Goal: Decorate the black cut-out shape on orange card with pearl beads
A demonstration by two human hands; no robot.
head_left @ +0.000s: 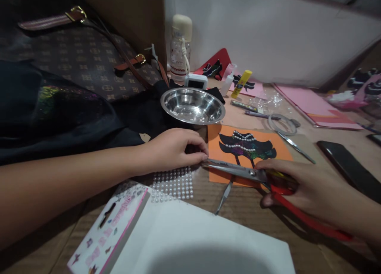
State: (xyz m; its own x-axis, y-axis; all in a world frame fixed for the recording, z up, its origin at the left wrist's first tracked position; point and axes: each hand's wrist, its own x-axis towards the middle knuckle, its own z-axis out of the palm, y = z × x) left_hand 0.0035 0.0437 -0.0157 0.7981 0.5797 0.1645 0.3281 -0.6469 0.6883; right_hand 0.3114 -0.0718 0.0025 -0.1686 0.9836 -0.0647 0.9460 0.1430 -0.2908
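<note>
My right hand (300, 182) grips the red-handled scissors (238, 170), whose blades point left. At the blade tips, my left hand (184, 149) has its thumb and forefinger pinched together; what lies between them is too small to name. Below that hand is a sheet of pearl beads (175, 186). Behind the scissors lies an orange card (214, 141) bearing a black cut-out (248, 147) with rows of pearls. Tweezers (224, 196) rest with one end by the card's lower edge. A steel bowl (193, 106) stands behind my left hand.
In front lie a white sheet (202, 238) and a sticker package (110, 226). At the right are a black phone (351, 168), a metal tool (297, 147), a tape ring (281, 124) and pink papers (312, 103). Farther back stand a bottle (180, 47) and a yellow glue stick (241, 84).
</note>
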